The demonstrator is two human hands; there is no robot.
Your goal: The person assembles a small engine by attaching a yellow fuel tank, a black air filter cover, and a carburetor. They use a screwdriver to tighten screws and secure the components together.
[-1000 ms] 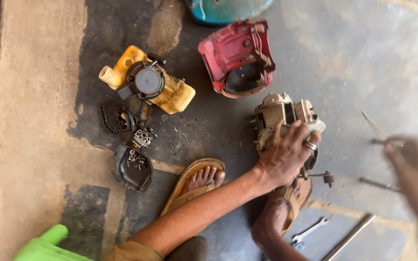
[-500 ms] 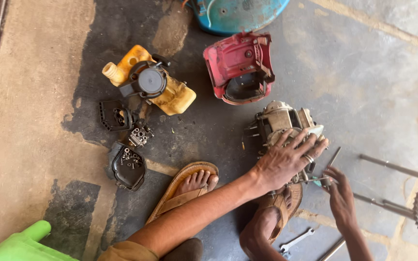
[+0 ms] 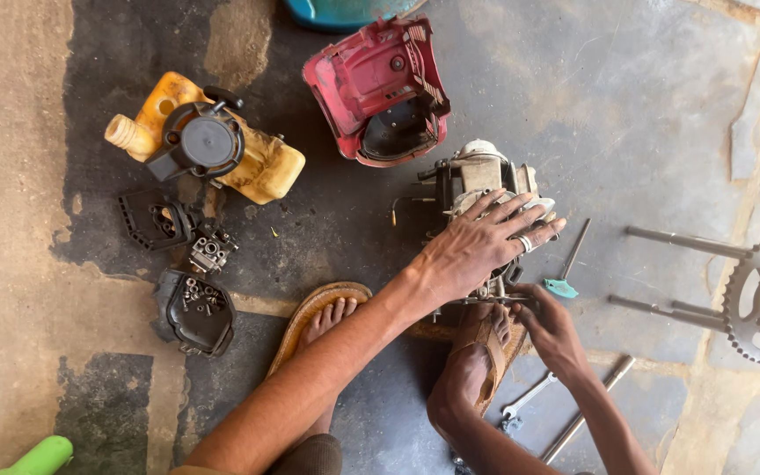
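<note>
an informal small-engine repair spot, worked on the ground; a stained concrete floor (image 3: 644, 114) serves as the bench; a stripped engine (image 3: 477, 189) sits at centre; a red housing (image 3: 371, 84) at twelve o'clock; a yellow fuel tank (image 3: 257, 163) at ten; a spanner (image 3: 525, 403) at five.
</note>
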